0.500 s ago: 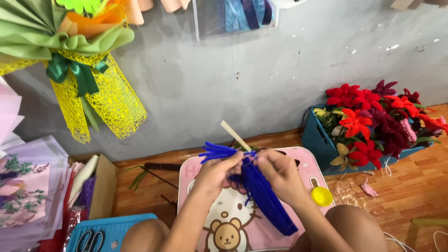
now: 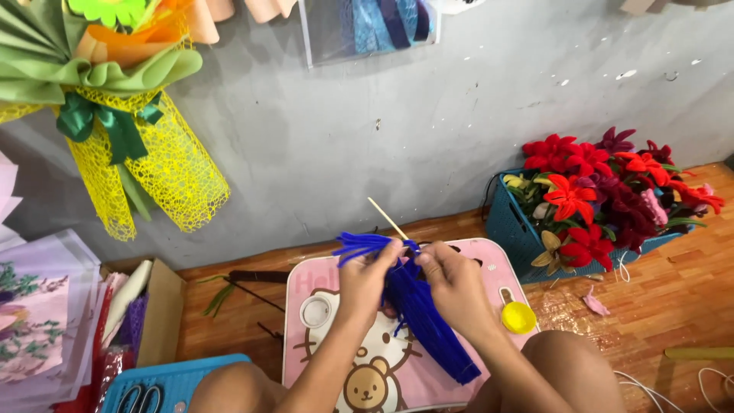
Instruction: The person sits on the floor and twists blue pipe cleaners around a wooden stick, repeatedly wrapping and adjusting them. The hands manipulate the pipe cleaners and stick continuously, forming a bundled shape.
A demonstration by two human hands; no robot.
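Pink lap table [image 2: 489, 264] | fuzzy blue stems [image 2: 428, 321], bundled | both hands' [image 2: 367, 279] grip clamped on them

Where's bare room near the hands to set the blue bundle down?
Bare wooden floor between the blue basket of flowers and the knee. The pink lap table is free left of the left hand. Crowded: papers and cardboard box far left.

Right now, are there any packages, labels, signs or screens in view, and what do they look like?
No signs or screens.
Cardboard box: left on the floor, brown, open, holding wrapping sheets.
Clear packet: hung on the wall, top middle, holding blue material.
Wrapped bouquet: on the wall, upper left, green paper, yellow mesh, green ribbon.
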